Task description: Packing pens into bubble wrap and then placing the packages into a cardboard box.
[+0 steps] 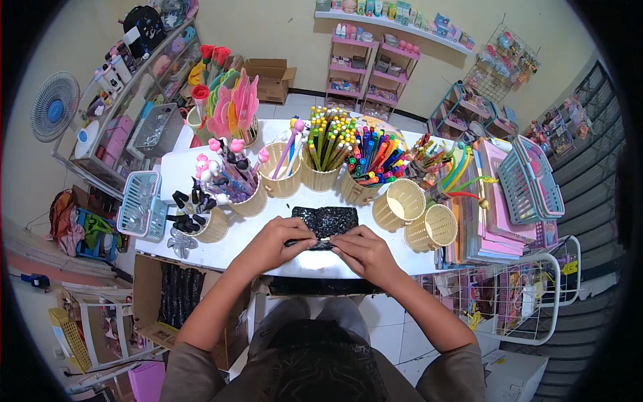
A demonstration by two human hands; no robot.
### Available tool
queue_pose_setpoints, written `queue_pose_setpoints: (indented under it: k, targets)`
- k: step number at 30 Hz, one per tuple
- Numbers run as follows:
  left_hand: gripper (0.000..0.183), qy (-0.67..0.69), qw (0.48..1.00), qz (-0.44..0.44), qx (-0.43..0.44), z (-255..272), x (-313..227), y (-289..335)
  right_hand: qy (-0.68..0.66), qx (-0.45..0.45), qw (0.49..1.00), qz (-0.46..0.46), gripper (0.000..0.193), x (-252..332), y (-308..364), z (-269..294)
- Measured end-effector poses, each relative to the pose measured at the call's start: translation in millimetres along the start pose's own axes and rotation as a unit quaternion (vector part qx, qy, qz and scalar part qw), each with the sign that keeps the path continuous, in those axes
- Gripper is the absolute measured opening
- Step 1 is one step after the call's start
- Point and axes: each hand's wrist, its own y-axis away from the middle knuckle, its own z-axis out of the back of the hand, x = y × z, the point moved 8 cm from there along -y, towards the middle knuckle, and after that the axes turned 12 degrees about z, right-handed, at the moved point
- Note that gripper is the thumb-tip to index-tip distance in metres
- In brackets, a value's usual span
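Observation:
A glossy black sheet of bubble wrap (338, 216) lies on the white table in front of me, with light glinting off its bumps. At its near edge, my left hand (281, 236) pinches the wrap from the left, fingers closed. From the right, my right hand (366, 250) grips the same edge with thumb and fingers together. A small pale strip shows between the fingertips of both hands; what it is, I cannot make out. Whether something lies inside the wrap is hidden.
Woven cups curve around the work spot: pencils (327, 142), markers (375, 154), novelty pens (231, 175), and two cups on their sides (432, 228). Stacked paper goods (492, 201) and a blue basket (529, 179) stand right, another basket (142, 204) left. A cardboard box (149, 301) sits below left.

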Motion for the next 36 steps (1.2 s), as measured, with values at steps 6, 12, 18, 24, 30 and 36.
queue_pose_setpoints:
  k: [6,12,18,24,30,36]
  targets:
    - [0.016,-0.064,0.997,-0.027,-0.037,5,-9,-2,0.03,0.024,0.999,0.025,0.023,-1,-1,-2]
    - [0.015,-0.015,1.0,0.018,-0.01,3,1,-12,-0.006,-0.021,1.0,-0.01,0.022,-9,-3,-4]
    - [0.015,-0.011,1.0,0.017,-0.004,2,6,-16,-0.019,-0.005,0.999,-0.049,0.023,-15,-6,0]
    - [0.015,-0.007,1.0,0.019,-0.009,2,5,-18,0.029,0.013,0.997,0.068,0.026,-11,4,2]
    - [0.016,-0.005,0.999,0.04,-0.007,3,5,-18,-0.007,0.02,0.999,0.043,0.029,-9,1,4]
    - [0.013,-0.084,0.992,-0.036,-0.085,9,-13,-11,-0.061,0.019,0.998,-0.026,0.028,-20,0,-1]
